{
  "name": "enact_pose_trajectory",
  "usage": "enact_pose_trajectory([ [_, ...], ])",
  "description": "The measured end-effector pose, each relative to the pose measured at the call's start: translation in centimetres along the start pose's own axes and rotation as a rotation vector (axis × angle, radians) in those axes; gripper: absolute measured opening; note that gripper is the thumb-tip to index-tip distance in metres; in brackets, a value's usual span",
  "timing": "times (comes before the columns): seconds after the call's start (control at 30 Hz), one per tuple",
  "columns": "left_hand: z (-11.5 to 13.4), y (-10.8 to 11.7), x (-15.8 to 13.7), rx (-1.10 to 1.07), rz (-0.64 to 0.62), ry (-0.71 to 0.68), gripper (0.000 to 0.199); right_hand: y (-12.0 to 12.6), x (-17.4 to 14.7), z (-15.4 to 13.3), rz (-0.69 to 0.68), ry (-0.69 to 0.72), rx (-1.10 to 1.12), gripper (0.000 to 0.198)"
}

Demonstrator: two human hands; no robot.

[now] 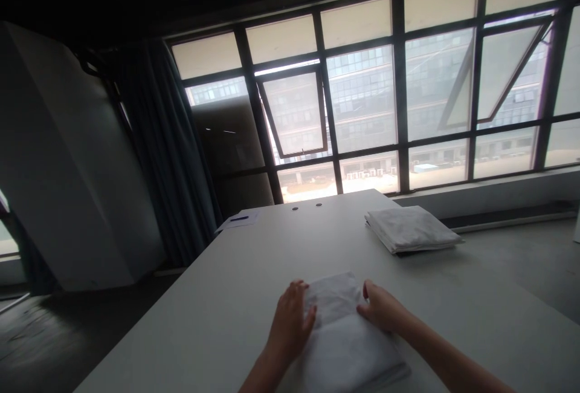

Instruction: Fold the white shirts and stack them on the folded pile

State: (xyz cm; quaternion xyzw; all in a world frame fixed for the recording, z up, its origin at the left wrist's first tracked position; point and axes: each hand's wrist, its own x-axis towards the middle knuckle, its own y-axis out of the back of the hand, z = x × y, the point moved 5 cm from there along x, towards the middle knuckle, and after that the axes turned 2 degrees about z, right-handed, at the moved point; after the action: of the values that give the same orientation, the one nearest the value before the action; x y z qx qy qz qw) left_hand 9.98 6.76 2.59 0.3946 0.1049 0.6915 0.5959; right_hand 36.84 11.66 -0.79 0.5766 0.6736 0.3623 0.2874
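A folded white cloth (348,344) lies on the white table in front of me, its far part turned into a smaller, wrinkled flap. My left hand (290,322) is at the flap's left edge, thumb over the top and fingertips curled at the far left corner; it looks closed on the cloth. At the right edge, my right hand (383,309) has its thumb and bent forefinger closed on the same cloth. The underside of the cloth and some fingertips are hidden.
Farther back on the right sits a stack of folded white cloth (414,228). A paper (249,219) with a dark pen (239,218) lies at the table's far left edge. The white table (217,302) reaches toward windows, with a dark curtain (158,157) on the left.
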Motion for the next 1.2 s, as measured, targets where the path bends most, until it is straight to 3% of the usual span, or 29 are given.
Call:
enact_pose_trajectory([
  [0.07,2.2,-3.1,-1.9,0.196,-0.216,-0.177,0.056,-0.1,0.1,0.1,-0.018,0.008,0.002,0.017],
  [0.2,4.3,-7.8,-5.4,0.341,-0.523,-0.336,0.095,0.3,0.0,0.1,-0.066,0.018,0.036,0.016],
  [0.3,4.4,-8.2,-5.8,0.363,-0.616,-0.403,0.103,0.7,-0.5,0.1,-0.188,-0.029,0.094,0.018],
  [0.43,3.4,-5.9,-3.9,0.337,-0.702,-0.443,0.109,0.7,-1.5,-0.3,-0.431,-0.13,0.352,0.028],
  [0.53,1.8,-3.6,-1.5,0.393,-0.619,-0.39,0.112,0.3,-1.4,-1.1,-0.483,-0.083,0.53,0.03],
  [0.67,1.1,-1.9,-0.7,0.412,-0.466,-0.342,0.097,-0.6,-0.3,-1.7,-0.285,0.012,0.566,0.043],
  [0.8,3.7,-3.3,-2.7,0.328,-0.405,-0.416,0.086,-0.6,-0.2,-3.2,-0.067,0.216,0.448,0.041],
  [0.9,4.9,-4.6,-3.4,0.356,-0.336,-0.351,0.064,-0.3,-0.8,-4.0,0.051,0.267,0.379,0.029],
  [0.97,5.0,-5.1,-3.2,0.389,-0.323,-0.303,0.06,-0.1,-1.2,-4.4,0.119,0.276,0.346,0.025],
  [1.1,4.4,-4.9,-2.7,0.417,-0.303,-0.31,0.071,-0.4,-1.5,-4.8,0.184,0.316,0.336,0.024],
  [1.2,4.0,-4.5,-2.7,0.381,-0.27,-0.348,0.061,-0.7,-1.5,-4.6,0.258,0.332,0.339,0.023],
])
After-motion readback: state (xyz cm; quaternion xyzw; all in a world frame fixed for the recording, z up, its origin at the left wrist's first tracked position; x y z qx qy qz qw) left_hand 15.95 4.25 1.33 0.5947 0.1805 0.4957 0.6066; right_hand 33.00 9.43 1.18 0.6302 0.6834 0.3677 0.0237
